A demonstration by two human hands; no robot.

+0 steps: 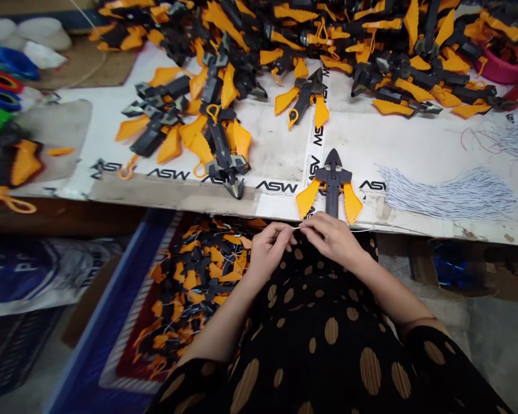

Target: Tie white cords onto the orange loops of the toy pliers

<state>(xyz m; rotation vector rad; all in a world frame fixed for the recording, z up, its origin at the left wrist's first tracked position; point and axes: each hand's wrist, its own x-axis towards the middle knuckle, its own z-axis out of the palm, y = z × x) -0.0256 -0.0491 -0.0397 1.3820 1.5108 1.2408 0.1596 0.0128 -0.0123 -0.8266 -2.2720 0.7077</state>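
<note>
While fingers (277,233) pinch white string (296,228) | table covering (276,198): "ASW"

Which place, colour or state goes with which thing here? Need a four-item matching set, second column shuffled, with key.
Column 1
1. Left hand
2. String bundle
3. Crate
4. Basin

Column 2
A. Blue, lower than the tabletop, orange-and-black pieces inside
B. Pink, near the picture's right edge
C. Pinching a thin white strand
D. Lying on the tabletop, nearer the right hand than the left

Pairs: 1-C, 2-D, 3-A, 4-B
</note>
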